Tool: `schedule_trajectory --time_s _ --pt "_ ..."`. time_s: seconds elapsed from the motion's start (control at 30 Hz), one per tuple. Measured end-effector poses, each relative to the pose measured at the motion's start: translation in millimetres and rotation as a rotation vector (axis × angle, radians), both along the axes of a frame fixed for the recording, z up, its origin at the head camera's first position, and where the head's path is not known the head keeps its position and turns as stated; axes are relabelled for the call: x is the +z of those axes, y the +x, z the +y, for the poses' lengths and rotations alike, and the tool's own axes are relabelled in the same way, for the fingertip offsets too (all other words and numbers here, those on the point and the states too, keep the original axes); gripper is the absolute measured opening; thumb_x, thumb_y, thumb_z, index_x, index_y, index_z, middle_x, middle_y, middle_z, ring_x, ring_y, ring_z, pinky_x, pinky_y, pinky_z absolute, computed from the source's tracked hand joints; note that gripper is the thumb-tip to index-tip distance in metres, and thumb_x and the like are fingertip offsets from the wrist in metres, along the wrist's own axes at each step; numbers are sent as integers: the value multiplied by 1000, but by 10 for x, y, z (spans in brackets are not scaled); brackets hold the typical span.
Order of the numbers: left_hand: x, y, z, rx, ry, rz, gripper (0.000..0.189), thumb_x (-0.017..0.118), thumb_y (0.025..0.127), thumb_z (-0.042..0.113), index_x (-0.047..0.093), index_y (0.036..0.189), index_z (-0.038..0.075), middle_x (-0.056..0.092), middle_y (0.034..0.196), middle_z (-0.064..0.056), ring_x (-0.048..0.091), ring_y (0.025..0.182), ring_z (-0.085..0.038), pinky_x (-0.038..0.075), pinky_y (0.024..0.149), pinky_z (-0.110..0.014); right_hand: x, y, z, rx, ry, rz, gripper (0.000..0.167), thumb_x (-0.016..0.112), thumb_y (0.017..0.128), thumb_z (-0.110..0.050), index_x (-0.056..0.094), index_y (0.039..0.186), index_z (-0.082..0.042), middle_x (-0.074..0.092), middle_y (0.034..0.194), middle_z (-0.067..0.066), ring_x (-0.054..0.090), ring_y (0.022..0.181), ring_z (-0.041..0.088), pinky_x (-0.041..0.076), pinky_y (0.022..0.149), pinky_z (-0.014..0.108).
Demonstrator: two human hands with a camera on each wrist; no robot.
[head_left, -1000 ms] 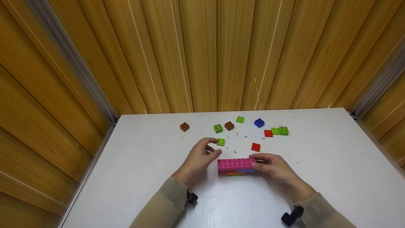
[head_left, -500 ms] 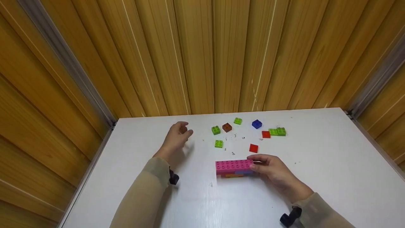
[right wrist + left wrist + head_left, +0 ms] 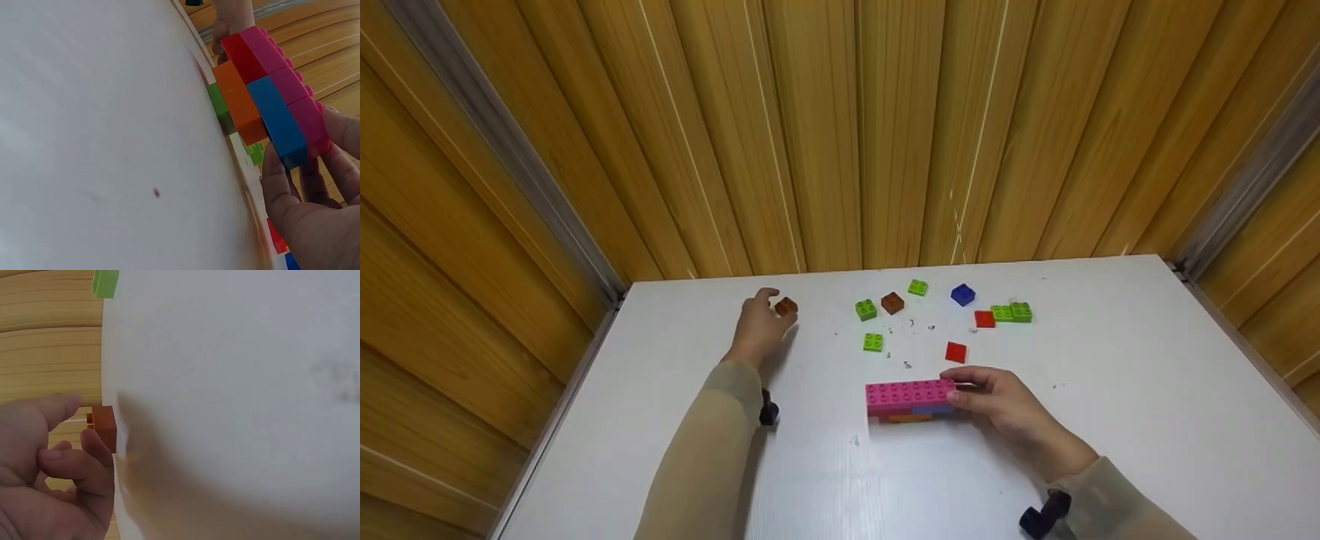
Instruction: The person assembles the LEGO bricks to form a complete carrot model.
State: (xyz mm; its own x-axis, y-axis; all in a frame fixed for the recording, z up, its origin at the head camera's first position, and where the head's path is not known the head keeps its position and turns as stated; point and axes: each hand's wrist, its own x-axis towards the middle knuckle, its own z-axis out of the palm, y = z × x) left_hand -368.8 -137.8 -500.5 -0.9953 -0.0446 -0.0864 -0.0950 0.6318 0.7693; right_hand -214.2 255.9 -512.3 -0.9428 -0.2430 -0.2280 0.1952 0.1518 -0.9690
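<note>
In the head view my left hand [image 3: 756, 331] is at the far left of the white table, thumb and index finger parted around a brown toy brick [image 3: 786, 306]. The left wrist view has this brown brick [image 3: 104, 428] just beyond the fingertips, studs toward the hand. My right hand [image 3: 1014, 414] grips the right end of a stack of toy bricks [image 3: 911, 393]. Pink bricks form its top layer. Below them, the right wrist view shows a red brick [image 3: 245, 61], a blue brick [image 3: 277, 121], an orange brick [image 3: 240, 104] and a green brick [image 3: 221, 107] at the bottom.
Beyond the stack lie loose bricks: green bricks [image 3: 873, 342], a second brown brick [image 3: 892, 303], a blue brick [image 3: 963, 295] and red pieces [image 3: 956, 352]. Two green bricks [image 3: 1011, 313] sit together at the right. A wood-patterned wall [image 3: 885, 135] rises behind the table.
My left hand has moved left and away from beside the stack and the near green brick to the brown brick at the far left. My right hand keeps its grip on the stack.
</note>
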Motion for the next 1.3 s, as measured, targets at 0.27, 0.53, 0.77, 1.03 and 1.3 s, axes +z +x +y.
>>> schedule_trajectory --time_s 0.27,0.53,0.77,1.03,1.3 --pt "-71 -51 -9 26 -42 7 54 75 109 19 57 157 1 61 153 -26 60 145 -41 51 124 -53 -5 32 8 2 18 4 58 83 105 -25 65 153 4 70 153 14 68 124 14 61 100 19" --pt "-67 -99 -33 57 -21 18 38 74 109 17 68 141 -1 72 138 -20 68 133 -35 56 117 -50 14 16 -6 -23 24 -26 58 84 104 -27 67 152 0 66 157 16 67 128 17 62 101 20" --pt "-73 -93 -37 80 -36 13 31 75 108 21 71 132 2 75 128 -17 69 121 -32 58 109 -47 9 19 -10 -18 32 -26 59 84 104 -29 67 153 0 65 159 17 66 132 18 61 103 19" --pt "-65 -70 -55 76 -8 43 38 78 106 28 72 133 2 74 128 -17 70 119 -30 59 103 -44 -6 13 1 11 -33 1 59 81 106 -22 63 153 7 69 150 14 68 121 15 62 100 21" --pt "34 7 4 59 93 11 41 77 108 29 68 140 6 69 141 -15 64 127 -29 59 107 -44 -8 0 0 16 -20 -3 57 81 107 -23 64 153 5 66 156 17 68 125 15 62 102 20"
